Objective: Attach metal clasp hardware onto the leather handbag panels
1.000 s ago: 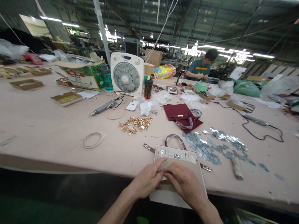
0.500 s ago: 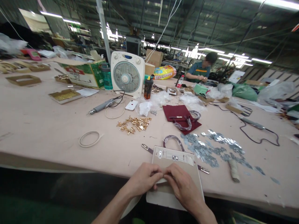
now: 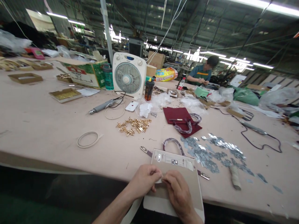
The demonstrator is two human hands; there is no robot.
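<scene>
Close to the table's front edge lies a handbag panel (image 3: pixel 192 186), pale inner side up, with a wrapped dark handle (image 3: pixel 174 141) at its far end. Metal-tipped straps (image 3: pixel 146 151) stick out on both sides. Over the panel, my left hand (image 3: pixel 145 180) pinches a whitish strip (image 3: pixel 134 210), which hangs down past the table edge below the wrist. My right hand (image 3: pixel 178 193) is closed with fingertips together at the strip's upper end, almost touching the left fingertips. What exactly sits between the right fingers is mostly hidden.
Gold metal fittings (image 3: pixel 134 126) and grey metal plates (image 3: pixel 217 149) lie in piles. A maroon bag piece (image 3: pixel 175 115), tape roll (image 3: pixel 87 140), corded tool (image 3: pixel 101 106), phone (image 3: pixel 132 106) and fan (image 3: pixel 128 76) are farther back. A co-worker (image 3: pixel 199 73) sits across the table.
My right hand has turned, its fingers now more curled, and its fingertips have drawn slightly apart from the left ones. The strip shows more below my left wrist. The camera view has shifted slightly.
</scene>
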